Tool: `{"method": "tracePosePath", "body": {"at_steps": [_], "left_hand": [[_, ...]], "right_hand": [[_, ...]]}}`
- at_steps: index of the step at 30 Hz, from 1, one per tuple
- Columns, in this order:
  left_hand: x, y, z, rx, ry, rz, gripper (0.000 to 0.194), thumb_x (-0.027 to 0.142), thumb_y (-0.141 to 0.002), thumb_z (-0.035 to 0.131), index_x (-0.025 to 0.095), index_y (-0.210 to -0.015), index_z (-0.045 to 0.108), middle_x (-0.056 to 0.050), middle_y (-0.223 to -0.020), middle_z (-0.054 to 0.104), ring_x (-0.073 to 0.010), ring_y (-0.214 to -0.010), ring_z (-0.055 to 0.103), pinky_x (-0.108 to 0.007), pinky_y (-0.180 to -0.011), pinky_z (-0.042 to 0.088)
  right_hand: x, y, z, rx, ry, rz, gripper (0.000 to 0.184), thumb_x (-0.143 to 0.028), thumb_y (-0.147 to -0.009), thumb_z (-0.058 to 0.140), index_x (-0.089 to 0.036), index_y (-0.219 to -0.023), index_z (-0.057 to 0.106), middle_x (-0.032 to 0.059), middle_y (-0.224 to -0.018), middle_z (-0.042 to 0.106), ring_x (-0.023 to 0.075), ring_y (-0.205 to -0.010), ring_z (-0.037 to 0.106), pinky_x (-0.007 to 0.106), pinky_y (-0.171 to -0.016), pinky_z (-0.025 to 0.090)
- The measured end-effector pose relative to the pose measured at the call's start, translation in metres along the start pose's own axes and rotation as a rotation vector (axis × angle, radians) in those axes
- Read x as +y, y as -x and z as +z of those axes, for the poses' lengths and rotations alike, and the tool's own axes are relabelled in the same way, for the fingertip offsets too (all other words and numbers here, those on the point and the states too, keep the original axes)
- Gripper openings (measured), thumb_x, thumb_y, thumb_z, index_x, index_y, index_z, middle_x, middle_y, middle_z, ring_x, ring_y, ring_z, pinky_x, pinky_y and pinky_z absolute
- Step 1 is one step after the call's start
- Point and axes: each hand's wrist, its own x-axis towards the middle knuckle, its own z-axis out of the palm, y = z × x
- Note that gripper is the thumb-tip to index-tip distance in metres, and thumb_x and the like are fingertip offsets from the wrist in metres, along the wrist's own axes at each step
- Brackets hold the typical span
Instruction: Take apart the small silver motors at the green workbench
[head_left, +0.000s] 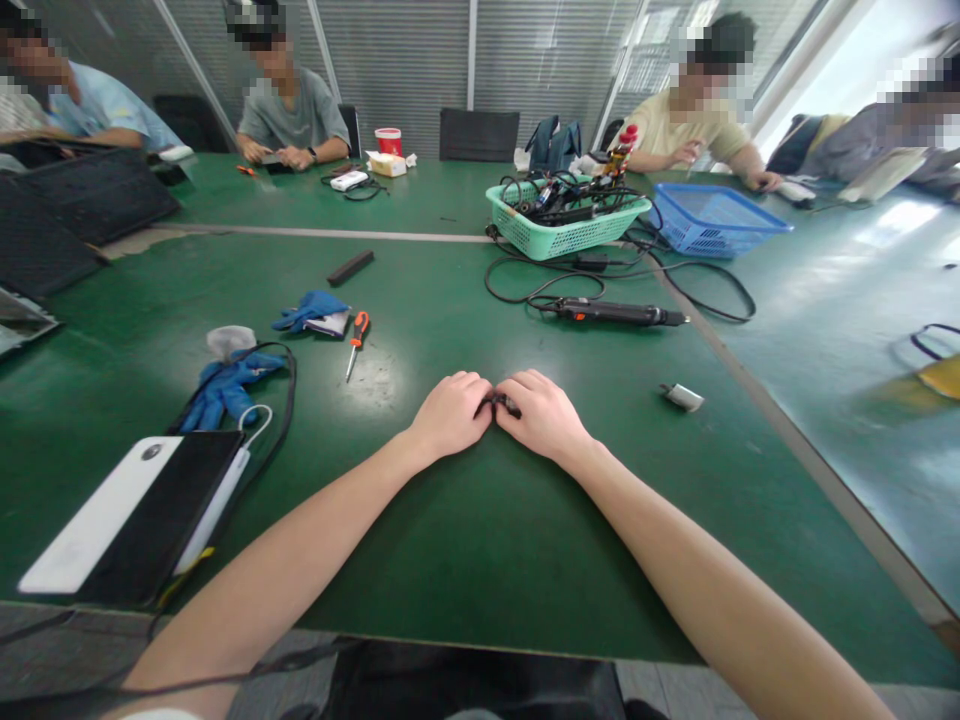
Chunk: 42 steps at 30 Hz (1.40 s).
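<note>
My left hand (455, 412) and my right hand (541, 415) meet over the middle of the green table (465, 540), fingers curled inward. Between them they grip a small dark object (501, 402), mostly covered by the fingers, so its kind is hidden. To the left of my left hand lies a screwdriver (359, 340) with an orange and black handle. Beyond my right hand rests a black electric screwdriver (622, 312) with its cord. A small silver metal piece (682, 397) lies farther right.
At left are a black-and-white flat device (135, 515), blue gloves (229, 388) and a black bar (350, 267). A green basket (555, 240) full of cables and a blue basket (712, 225) stand farther back. Several people sit around the table.
</note>
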Motion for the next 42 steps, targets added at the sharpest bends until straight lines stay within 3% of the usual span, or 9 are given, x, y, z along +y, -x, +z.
{"method": "tracePosePath", "body": {"at_steps": [42], "left_hand": [[0.0001,0.0015,-0.0012,0.005,-0.017,-0.028,0.008,0.021,-0.092,0.052,0.020,-0.092,0.060,-0.006,-0.094,0.063,-0.0231,-0.093,0.058,-0.039,-0.083,0.049]], "right_hand": [[-0.0051,-0.0031,-0.0014,0.002,0.060,-0.022,0.008,-0.022,-0.094,0.059,-0.021,-0.092,0.067,0.0066,-0.091,0.069,0.0241,-0.092,0.058,0.037,-0.085,0.045]]}}
